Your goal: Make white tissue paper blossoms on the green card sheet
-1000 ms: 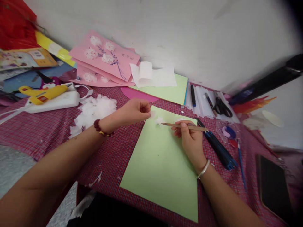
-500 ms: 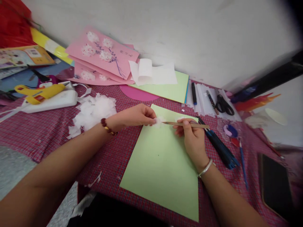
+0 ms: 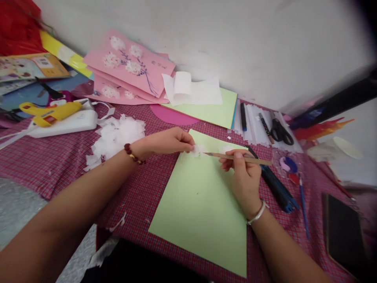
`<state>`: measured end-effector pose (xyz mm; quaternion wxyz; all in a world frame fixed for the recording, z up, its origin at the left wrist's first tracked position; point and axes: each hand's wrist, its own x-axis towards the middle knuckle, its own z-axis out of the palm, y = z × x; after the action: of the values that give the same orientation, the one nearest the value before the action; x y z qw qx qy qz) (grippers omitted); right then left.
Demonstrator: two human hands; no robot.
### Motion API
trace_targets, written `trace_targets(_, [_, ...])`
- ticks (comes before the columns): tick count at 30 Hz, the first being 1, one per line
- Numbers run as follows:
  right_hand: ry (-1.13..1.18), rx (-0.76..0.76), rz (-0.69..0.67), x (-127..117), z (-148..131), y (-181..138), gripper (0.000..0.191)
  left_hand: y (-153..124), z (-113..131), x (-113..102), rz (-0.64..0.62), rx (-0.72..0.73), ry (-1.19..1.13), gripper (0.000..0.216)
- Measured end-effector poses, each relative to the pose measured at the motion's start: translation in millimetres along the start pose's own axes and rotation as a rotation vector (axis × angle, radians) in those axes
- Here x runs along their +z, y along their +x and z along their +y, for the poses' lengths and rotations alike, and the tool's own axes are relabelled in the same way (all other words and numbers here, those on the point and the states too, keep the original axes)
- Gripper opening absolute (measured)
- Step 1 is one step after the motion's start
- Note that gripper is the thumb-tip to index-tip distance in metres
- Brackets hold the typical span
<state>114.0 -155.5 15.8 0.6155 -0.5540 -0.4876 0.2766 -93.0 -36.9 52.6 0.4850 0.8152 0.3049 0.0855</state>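
Observation:
A light green sheet of paper (image 3: 203, 204) lies in front of me on the red checked cloth (image 3: 50, 161). My left hand (image 3: 167, 140) is closed in a pinch on a small white tissue tuft (image 3: 199, 149) at the sheet's top edge. My right hand (image 3: 244, 175) grips a thin wooden stick (image 3: 238, 157) like a pen, its tip pointing left at the tuft. A second white tuft (image 3: 226, 149) sits on the sheet just above the stick.
A pile of white tissue scraps (image 3: 116, 135) lies left of my hand. Beyond are a yellow glue gun (image 3: 51, 112), pink flower cards (image 3: 129, 70), white paper on green card (image 3: 206, 108), markers and scissors (image 3: 279, 131), dark sticks (image 3: 275, 184), and a phone (image 3: 343, 232).
My left hand has come down from just above the sheet and pressed the white tuft onto its top edge. The right hand and stick have shifted slightly right.

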Motion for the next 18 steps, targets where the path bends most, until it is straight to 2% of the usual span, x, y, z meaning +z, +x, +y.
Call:
trace_targets(2, [0.002, 0.003, -0.009, 0, 1, 0, 0.023, 1, 2, 1, 0.001, 0.011, 0.099, 0.023])
trace_targets(8, [-0.056, -0.040, -0.004, 1, -4, -3, 0.022, 10, 9, 23, 0.167, 0.017, 0.533, 0.026])
trace_targets(18, [-0.156, -0.141, -0.187, 10, -7, -8, 0.019, 14, 4, 31, 0.222, 0.058, 0.641, 0.028])
